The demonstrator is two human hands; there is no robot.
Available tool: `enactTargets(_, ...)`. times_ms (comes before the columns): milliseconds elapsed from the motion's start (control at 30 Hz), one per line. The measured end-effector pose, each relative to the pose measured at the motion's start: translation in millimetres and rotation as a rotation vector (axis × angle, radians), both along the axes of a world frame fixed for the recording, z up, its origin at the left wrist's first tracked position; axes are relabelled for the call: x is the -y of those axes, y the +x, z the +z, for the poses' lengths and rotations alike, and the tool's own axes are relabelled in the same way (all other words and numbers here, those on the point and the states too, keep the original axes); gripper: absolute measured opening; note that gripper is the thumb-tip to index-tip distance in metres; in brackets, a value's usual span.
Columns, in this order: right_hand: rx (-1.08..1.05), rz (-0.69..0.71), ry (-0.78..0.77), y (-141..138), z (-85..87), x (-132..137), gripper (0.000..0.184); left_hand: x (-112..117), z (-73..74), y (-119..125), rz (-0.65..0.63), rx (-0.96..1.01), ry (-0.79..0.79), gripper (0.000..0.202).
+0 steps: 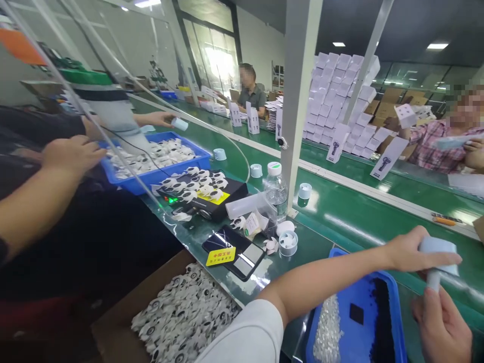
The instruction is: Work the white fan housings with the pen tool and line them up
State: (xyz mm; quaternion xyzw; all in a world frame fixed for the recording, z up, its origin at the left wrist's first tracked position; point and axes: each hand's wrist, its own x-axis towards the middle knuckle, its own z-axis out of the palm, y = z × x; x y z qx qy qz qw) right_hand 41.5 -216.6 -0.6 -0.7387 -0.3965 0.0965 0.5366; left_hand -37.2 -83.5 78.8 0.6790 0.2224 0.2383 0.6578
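Note:
At the lower right, my left hand [408, 252] is closed round a light blue plastic ring [438, 249], gripping it between thumb and fingers. Just below, my right hand [442, 322] is closed on a small pale piece [433, 280] that meets the underside of the ring; its exact kind I cannot make out. Under my left forearm lies a blue tray [350, 312] with a heap of small clear pieces [328, 327], a dark square [356, 313] and a strip of small black bits [380, 317].
Light blue rings [305, 190] stand along the green conveyor [340, 212]. A bottle [276, 191], a phone [234, 252] and a ring with a white fan wheel [288, 243] are left of my arm. A co-worker's hand [71, 156] is beside a blue bin [124, 184]; a post [298, 101] rises ahead.

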Motion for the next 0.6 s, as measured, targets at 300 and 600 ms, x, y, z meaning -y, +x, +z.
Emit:
enactTargets(300, -0.108, -0.079, -0.030, -5, -3.2, -13, 0.069, -61, -11.8, -21, 0.202, -0.522, 0.617, 0.052)
enactTargets(600, -0.150, 0.008, 0.141, -22, 0.9, -11, 0.038, -71, -35.9, -19, 0.185, -0.694, 0.672, 0.051)
